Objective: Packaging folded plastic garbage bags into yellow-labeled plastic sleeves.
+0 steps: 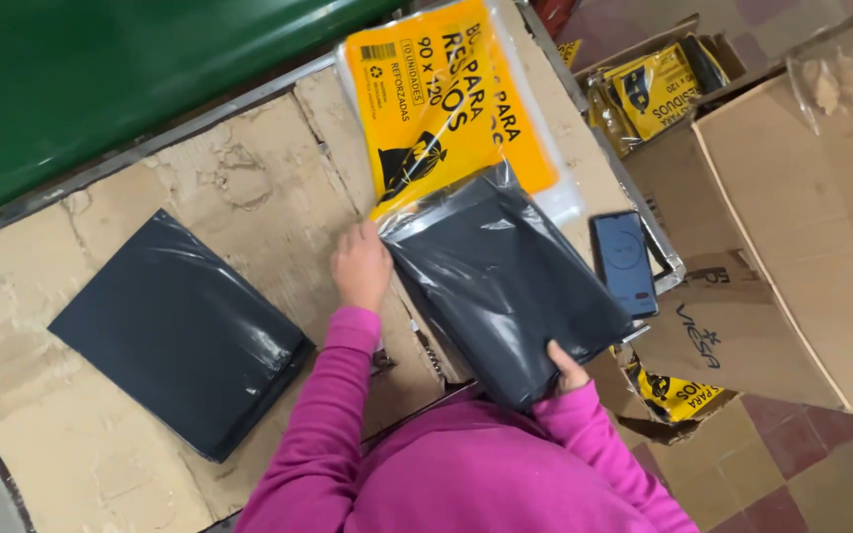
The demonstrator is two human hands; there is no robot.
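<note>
here both hands' fingers [567,367] pinch opposite corners of the black bag stack [505,286].

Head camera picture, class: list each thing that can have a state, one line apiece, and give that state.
Black bag stack in hands: folded flat, far end tucked into the pouch mouth.
Yellow pouch: open at its near end, lying flat.
Second black bag stack: folded, lying apart, untouched.
Phone: face up, screen dim.
Cardboard box: flaps open.
Left hand: at the stack's far corner.
Right hand: gripping the near corner.
</note>
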